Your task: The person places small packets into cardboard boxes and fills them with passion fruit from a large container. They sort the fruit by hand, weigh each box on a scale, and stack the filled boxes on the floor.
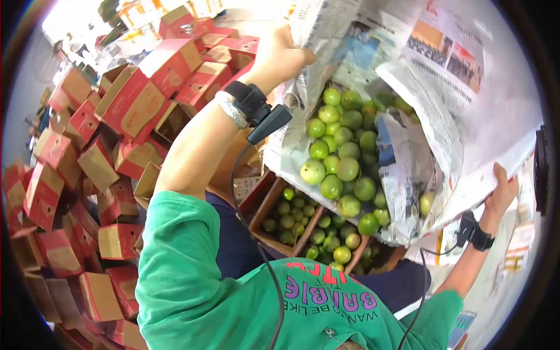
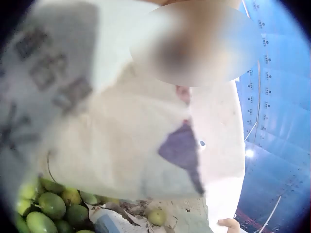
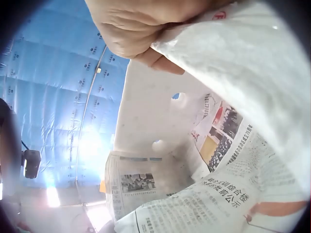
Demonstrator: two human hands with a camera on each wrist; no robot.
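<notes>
A white foam box [image 1: 507, 116] lined with newspaper [image 1: 420, 146] is tilted toward the wearer, with many round green fruits [image 1: 348, 169] gathered toward its lower edge. My left hand [image 1: 280, 58] grips its left side, where newspaper lies over the wall. Curled at the right edge, my right hand [image 1: 501, 189] holds the rim; up close in the right wrist view, that hand [image 3: 146, 29] is at the white edge. One yellowish fruit [image 1: 427, 203] lies apart on the newspaper. Below the lower edge, a compartment [image 1: 286, 216] and its neighbour hold more green fruit.
Red-and-brown cardboard boxes [image 1: 137, 105] are heaped along the left. Brown dividers [image 1: 309, 230] separate the compartments in front of the wearer's legs. A phone [image 1: 461, 326] lies at the lower right. Blue sheeting [image 2: 277, 111] shows beyond the box.
</notes>
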